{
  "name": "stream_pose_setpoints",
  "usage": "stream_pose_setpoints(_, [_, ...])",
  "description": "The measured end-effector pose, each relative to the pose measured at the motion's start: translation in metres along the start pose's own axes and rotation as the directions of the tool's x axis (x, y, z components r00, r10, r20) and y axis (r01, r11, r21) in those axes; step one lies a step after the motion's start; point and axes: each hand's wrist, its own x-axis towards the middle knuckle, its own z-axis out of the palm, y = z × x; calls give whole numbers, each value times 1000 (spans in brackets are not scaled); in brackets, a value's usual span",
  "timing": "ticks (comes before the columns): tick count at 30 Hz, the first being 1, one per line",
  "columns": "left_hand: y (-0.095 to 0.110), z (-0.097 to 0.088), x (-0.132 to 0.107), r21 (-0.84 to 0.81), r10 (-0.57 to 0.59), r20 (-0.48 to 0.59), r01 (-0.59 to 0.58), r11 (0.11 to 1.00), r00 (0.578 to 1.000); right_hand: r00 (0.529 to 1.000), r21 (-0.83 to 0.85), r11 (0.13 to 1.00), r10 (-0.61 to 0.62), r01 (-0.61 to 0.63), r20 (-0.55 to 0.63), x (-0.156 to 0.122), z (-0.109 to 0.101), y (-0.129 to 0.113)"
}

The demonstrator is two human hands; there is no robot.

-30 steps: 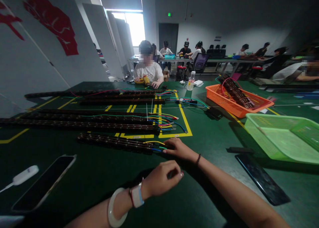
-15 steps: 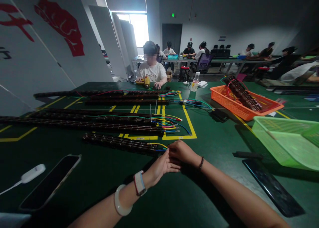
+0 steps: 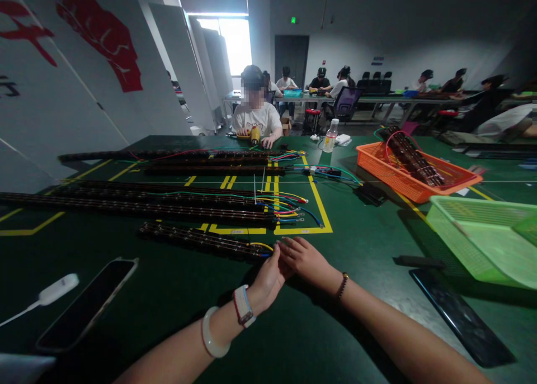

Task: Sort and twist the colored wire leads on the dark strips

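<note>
Where the short dark wire bundle (image 3: 201, 240) ends, my left hand (image 3: 268, 280) is closed on its yellow and blue wires (image 3: 260, 245), thumb up. Pressed against the left thumb and fingers, my right hand (image 3: 308, 265) has its fingers bent together over the same spot. What lies between the right fingers is hidden. The bundle rests on the green table (image 3: 235, 339). Behind it lie longer dark bundles (image 3: 188, 208), whose coloured wires with metal ring terminals (image 3: 300, 216) point right.
At the right are an orange basket (image 3: 380, 171) holding dark bundles, a green basket (image 3: 453, 233) and a black phone (image 3: 461, 317). Another phone (image 3: 88, 306) and a white device (image 3: 59, 289) lie left. Across the table, a person (image 3: 255, 115) sits near a yellow tool (image 3: 254, 135).
Both hands have shifted slightly left along the wire ends. The right fingers now lie flatter over the left thumb, and the left palm has turned. The camera view has moved a little.
</note>
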Motion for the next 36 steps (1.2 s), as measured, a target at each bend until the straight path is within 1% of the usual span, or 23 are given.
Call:
stream_pose_setpoints(2, [0, -2, 0, -4, 1, 36, -1, 1000, 999, 1000, 65, 998, 2, -2, -1, -1, -7, 5])
stream_pose_setpoints(4, [1, -5, 0, 0, -2, 77, 2, 1000, 997, 999, 132, 990, 40, -39, -6, -1, -21, 14])
stream_pose_setpoints(5, [2, -7, 0, 7, -3, 102, 2, 1000, 995, 997, 157, 985, 78, -76, -6, -1, -30, 20])
stream_pose_setpoints(6, [3, -8, -1, 21, -13, 130, 11, 1000, 991, 990, 169, 976, 142, -138, -8, -1, -39, 26])
stream_pose_setpoints(8, [5, -8, -2, 53, -47, 173, 38, 998, 984, 960, 141, 950, 280, -279, 8, -3, -58, 38])
stream_pose_setpoints(10, [7, -7, -3, 76, -84, 183, 71, 995, 979, 931, 131, 922, 364, -364, 23, -6, -71, 46])
stream_pose_setpoints(11, [8, -7, -4, 79, -95, 180, 82, 994, 979, 919, 132, 910, 390, -393, 47, -8, -75, 47])
stream_pose_setpoints(13, [8, -6, -5, 73, -88, 183, 75, 995, 979, 904, 152, 893, 408, -424, 127, -13, -75, 42])
stream_pose_setpoints(16, [8, -7, -3, 81, -67, 210, 51, 995, 975, 896, 174, 893, 370, -416, 246, -16, -64, 22])
stream_pose_setpoints(18, [7, -9, -2, 95, -70, 212, 51, 994, 975, 889, 124, 906, 356, -404, 289, -15, -55, 6])
stream_pose_setpoints(20, [7, -10, -1, 107, -80, 205, 59, 992, 975, 870, 38, 915, 368, -402, 329, -11, -48, -8])
stream_pose_setpoints(23, [7, -11, 0, 118, -89, 215, 65, 991, 973, 838, -58, 913, 394, -403, 377, -4, -41, -20])
stream_pose_setpoints(26, [7, -12, 0, 122, -87, 233, 59, 991, 969, 817, -103, 909, 409, -404, 407, 0, -39, -25])
stream_pose_setpoints(29, [6, -12, 1, 129, -78, 235, 49, 990, 969, 809, -96, 911, 401, -401, 430, 1, -42, -26])
stream_pose_setpoints(33, [6, -10, 1, 110, -69, 199, 47, 993, 978, 808, -46, 905, 399, -422, 433, 0, -54, -20])
stream_pose_setpoints(36, [7, -6, -2, 79, -45, 172, 32, 996, 984, 799, -10, 873, 452, -488, 396, 1, -64, -9])
